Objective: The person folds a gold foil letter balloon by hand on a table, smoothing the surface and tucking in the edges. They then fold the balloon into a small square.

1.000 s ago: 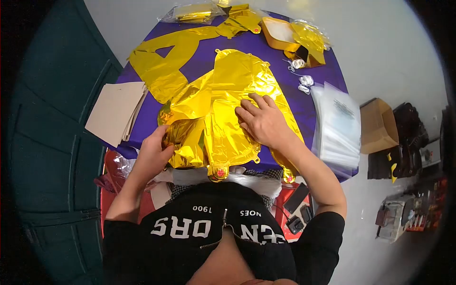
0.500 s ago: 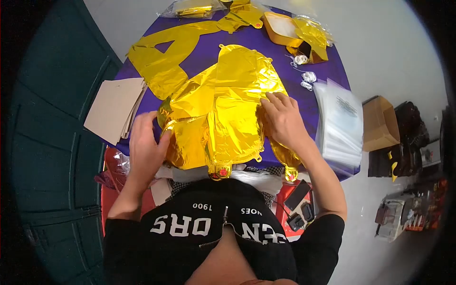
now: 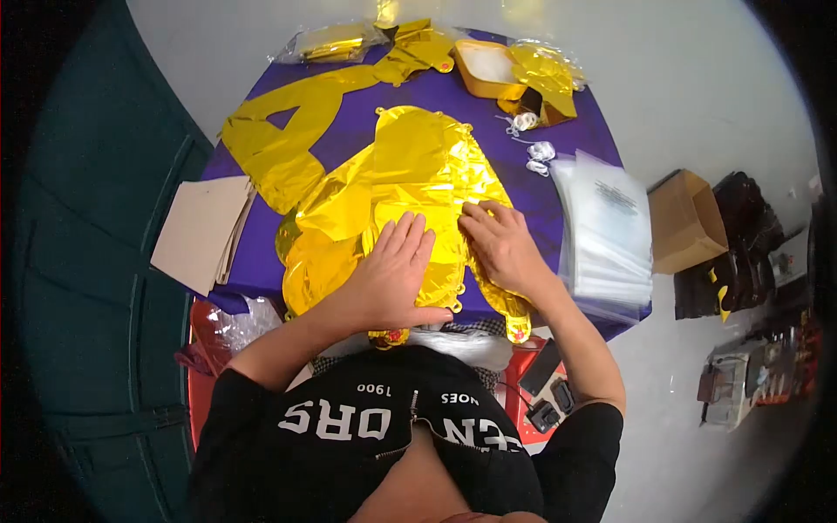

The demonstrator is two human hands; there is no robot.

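Note:
A shiny gold foil balloon [image 3: 410, 148], deflated and partly folded over itself, lies before me on the purple-covered table. My left hand [image 3: 397, 270] is laid flat on its lower middle, fingers stretched and thumb out to the side. At the balloon's right edge, my right hand [image 3: 504, 248] rests with bent fingertips on the foil; its thumb is hidden beneath. A foil tail with a red mark [image 3: 518, 328] hangs near the table's front edge below that hand. Another flat gold foil piece [image 3: 279, 161] with a triangular opening lies to the far left.
Beige cards [image 3: 200, 228] are stacked at the left edge. Clear plastic bags [image 3: 602, 235] lie along the right edge, with white string bundles [image 3: 540, 152] behind them. A yellow tub [image 3: 488, 70] and bagged gold foil [image 3: 336, 42] stand at the back. A cardboard box [image 3: 689, 222] is beyond the table.
My left hand has moved right, from the balloon's left edge onto its middle, and flattened there. My right hand stays at the right edge. The whole view has shifted slightly.

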